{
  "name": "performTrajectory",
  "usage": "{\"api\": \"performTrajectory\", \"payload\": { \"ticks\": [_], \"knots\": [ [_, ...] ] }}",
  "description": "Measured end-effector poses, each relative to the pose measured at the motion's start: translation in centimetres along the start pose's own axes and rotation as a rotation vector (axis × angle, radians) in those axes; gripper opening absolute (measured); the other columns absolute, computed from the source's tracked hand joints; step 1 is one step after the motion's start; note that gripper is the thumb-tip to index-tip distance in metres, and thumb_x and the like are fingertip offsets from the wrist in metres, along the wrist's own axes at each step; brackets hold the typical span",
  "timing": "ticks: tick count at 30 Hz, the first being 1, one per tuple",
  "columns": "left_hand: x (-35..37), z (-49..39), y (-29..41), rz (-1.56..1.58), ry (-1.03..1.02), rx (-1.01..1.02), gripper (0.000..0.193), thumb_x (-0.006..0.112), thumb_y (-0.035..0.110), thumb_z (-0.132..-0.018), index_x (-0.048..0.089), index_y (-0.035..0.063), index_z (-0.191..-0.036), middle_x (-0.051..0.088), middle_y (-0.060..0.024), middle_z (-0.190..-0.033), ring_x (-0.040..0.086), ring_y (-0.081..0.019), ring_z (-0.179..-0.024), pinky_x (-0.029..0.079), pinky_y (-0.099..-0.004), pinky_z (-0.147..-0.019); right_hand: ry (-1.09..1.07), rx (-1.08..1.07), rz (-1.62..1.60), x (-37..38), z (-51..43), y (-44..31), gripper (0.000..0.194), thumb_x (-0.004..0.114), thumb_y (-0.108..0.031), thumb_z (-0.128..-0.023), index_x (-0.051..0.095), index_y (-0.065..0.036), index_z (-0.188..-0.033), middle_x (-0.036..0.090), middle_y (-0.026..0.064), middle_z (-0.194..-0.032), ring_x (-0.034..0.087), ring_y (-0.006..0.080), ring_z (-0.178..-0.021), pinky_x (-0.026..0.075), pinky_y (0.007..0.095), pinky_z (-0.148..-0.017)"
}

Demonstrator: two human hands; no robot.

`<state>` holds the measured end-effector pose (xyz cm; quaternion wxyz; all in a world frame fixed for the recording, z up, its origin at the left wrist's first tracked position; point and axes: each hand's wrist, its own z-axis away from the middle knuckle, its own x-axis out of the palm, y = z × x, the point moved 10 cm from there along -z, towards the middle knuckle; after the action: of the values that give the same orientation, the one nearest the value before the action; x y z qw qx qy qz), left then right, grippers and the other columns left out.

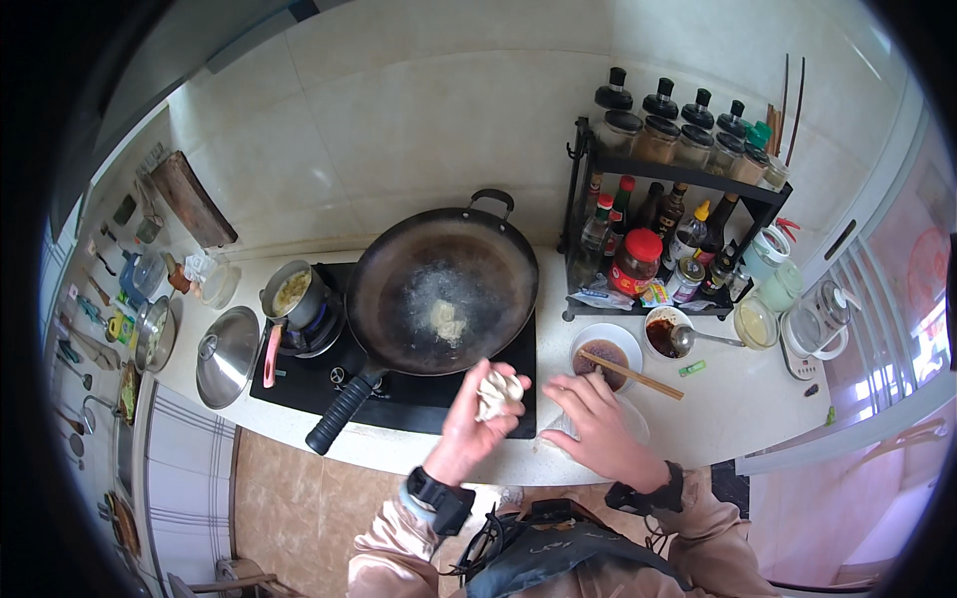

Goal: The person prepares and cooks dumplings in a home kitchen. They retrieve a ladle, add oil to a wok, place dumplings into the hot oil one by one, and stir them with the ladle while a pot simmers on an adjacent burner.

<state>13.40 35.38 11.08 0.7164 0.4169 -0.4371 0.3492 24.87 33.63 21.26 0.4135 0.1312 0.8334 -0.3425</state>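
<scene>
My left hand (482, 407) holds a clump of pale, white mushroom-like pieces (499, 395) in its fingers, in front of the wok's near edge. My right hand (598, 422) is a little to the right, fingers spread above a clear bag or bowl (634, 424), partly hidden by the hand; whether it touches it I cannot tell. A large dark wok (389, 314) stands on the black stove, with a small pale clump (447, 321) and a whitish patch at its bottom. Behind my right hand, wooden chopsticks (643, 377) rest across a white bowl (632, 345) of brown liquid.
A small pot (314, 312) with a pink handle stands on the left burner beside a domed steel lid (228, 359). At the right are a black spice rack (688, 173), a bowl of dark sauce (658, 336) with a ladle (710, 338), and a glass kettle (815, 321).
</scene>
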Motion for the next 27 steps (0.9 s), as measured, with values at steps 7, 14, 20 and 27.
{"api": "performTrajectory", "payload": {
  "ticks": [7,14,20,27],
  "knots": [
    [1.4,-6.0,15.2,-1.8,0.274,0.583,0.027,0.072,0.031,-0.082,0.062,0.0071,-0.091,0.059,-0.0137,-0.089,0.058,-0.0235,-0.075,0.051,-0.0355,-0.066,-0.289,0.081,0.169,5.5,7.4,5.4,0.02,0.06,-0.008,-0.078,0.059,0.001,-0.096,0.057,0.0151,-0.098,0.054,0.0313,-0.095,0.045,0.0397,-0.086],
    [-4.6,-13.3,18.1,-2.287,0.426,0.261,0.041,0.079,0.027,-0.071,0.064,0.014,-0.106,0.038,-0.0186,-0.129,0.055,-0.0408,-0.107,0.047,-0.0451,-0.094,-0.308,0.188,0.254,8.0,11.1,9.2,0.021,0.052,0.0,-0.074,0.06,0.005,-0.093,0.058,0.0184,-0.096,0.054,0.0332,-0.095,0.045,0.0413,-0.084],
    [4.5,-8.5,17.9,-2.453,0.481,0.714,0.054,0.078,0.032,-0.073,0.058,0.0199,-0.122,0.033,-0.014,-0.141,0.037,-0.0409,-0.124,0.036,-0.0538,-0.098,-0.274,0.196,0.267,7.3,11.4,9.9,0.018,0.052,-0.001,-0.074,0.061,0.004,-0.089,0.058,0.0176,-0.097,0.054,0.0319,-0.092,0.043,0.0404,-0.087],
    [12.6,0.2,1.7,-2.184,-0.354,0.89,0.039,0.069,0.022,-0.08,0.058,0.0074,-0.114,0.047,-0.015,-0.127,0.043,-0.0343,-0.116,0.036,-0.0423,-0.099,-0.274,0.092,0.373,7.6,11.1,9.8,0.019,0.056,-0.008,-0.074,0.063,0.001,-0.089,0.062,0.0127,-0.087,0.054,0.0286,-0.09,0.042,0.0381,-0.087]
  ]
}}
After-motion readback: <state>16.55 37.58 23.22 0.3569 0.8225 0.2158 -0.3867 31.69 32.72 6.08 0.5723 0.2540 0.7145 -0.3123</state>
